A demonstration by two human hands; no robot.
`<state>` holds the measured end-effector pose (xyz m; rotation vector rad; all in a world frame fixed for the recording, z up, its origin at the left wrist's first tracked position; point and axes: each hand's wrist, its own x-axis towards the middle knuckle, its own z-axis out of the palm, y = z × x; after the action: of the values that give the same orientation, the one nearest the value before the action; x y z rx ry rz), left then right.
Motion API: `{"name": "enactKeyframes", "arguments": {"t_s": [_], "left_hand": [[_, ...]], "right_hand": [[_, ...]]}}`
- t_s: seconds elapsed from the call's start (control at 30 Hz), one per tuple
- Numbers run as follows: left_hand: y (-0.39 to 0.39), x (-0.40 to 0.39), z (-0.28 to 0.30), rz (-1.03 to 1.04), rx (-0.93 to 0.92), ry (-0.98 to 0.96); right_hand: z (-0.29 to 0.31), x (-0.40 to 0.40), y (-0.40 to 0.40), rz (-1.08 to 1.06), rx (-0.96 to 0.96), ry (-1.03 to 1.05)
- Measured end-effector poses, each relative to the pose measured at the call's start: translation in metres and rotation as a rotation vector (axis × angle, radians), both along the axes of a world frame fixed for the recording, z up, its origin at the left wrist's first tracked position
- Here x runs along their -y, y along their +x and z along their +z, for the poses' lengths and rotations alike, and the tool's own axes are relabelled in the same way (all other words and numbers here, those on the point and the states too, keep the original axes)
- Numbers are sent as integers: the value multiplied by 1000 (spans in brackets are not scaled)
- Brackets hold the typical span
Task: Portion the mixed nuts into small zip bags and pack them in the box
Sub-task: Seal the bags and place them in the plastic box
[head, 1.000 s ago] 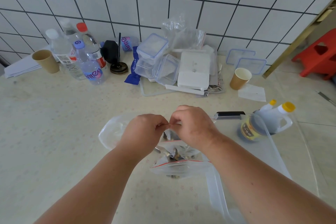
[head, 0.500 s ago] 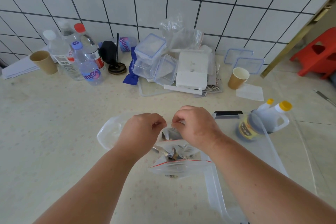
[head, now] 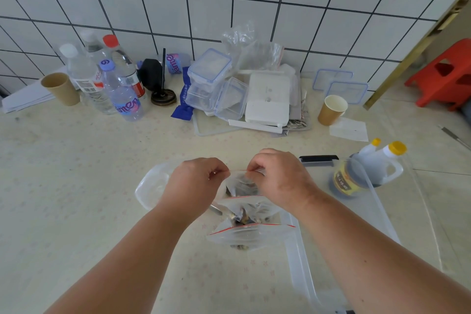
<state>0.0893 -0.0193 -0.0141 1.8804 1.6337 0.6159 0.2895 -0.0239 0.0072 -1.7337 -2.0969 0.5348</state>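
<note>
My left hand (head: 195, 186) and my right hand (head: 283, 181) pinch the red-lined top edge of a small zip bag (head: 242, 183) with dark nuts inside, held above the table's middle. Below it lies a larger clear bag of mixed nuts (head: 251, 224) with a red seal line, a metal spoon (head: 219, 210) poking out of it. A big clear plastic box (head: 377, 211) with a black latch stands to the right; its near rim runs under my right forearm. A clear bag or lid (head: 150, 186) lies left of my hands.
Water bottles (head: 119, 94) and a paper cup (head: 61, 88) stand at back left. Stacked clear containers (head: 211, 81), a white box (head: 267, 99), loose lids and another paper cup (head: 331, 109) crowd the back. A dark sauce jug (head: 367, 171) shows through the box. A red stool (head: 443, 76) stands right.
My two hands have drawn apart along the small bag's top edge, stretching the red seal line between them. The bag hangs more open to view.
</note>
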Motion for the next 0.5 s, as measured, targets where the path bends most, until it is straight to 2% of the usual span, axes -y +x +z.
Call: {"name": "enactKeyframes", "arguments": {"t_s": [0.5], "left_hand": [[-4, -2, 3, 14, -5, 14]], "right_hand": [[-6, 1, 17, -72, -26, 1]]}}
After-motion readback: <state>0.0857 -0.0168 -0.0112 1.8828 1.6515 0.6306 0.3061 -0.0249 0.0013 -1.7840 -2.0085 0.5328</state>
